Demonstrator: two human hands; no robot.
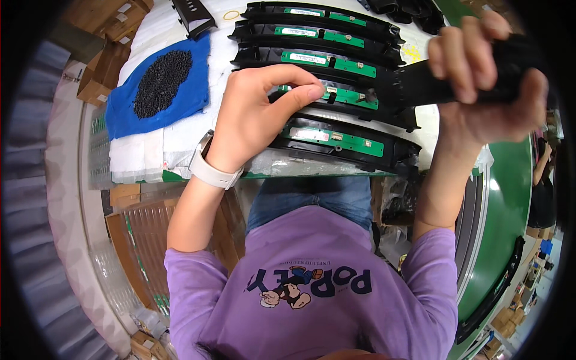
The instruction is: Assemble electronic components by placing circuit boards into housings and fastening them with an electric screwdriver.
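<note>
Several long black plastic panels lie in a row across the table, each carrying a narrow green circuit board. My left hand (255, 111) is closed in a pinch, thumb against forefinger, over the board (351, 96) of the second panel from the front; whatever the fingertips hold is too small to make out. Wrapped round a black power screwdriver (417, 85), my right hand (468, 72) is smeared by motion. The tool's front end points left, toward that board's right end, and its contact is unclear. Nearest my body lies another panel (354, 155).
On a blue cloth (201, 75) at the left sits a heap of small black screws (162, 84). A black bracket (193, 18) and a rubber band (231, 15) lie at the far edge. Black parts (408, 9) are piled far right, beside a green surface (507, 186).
</note>
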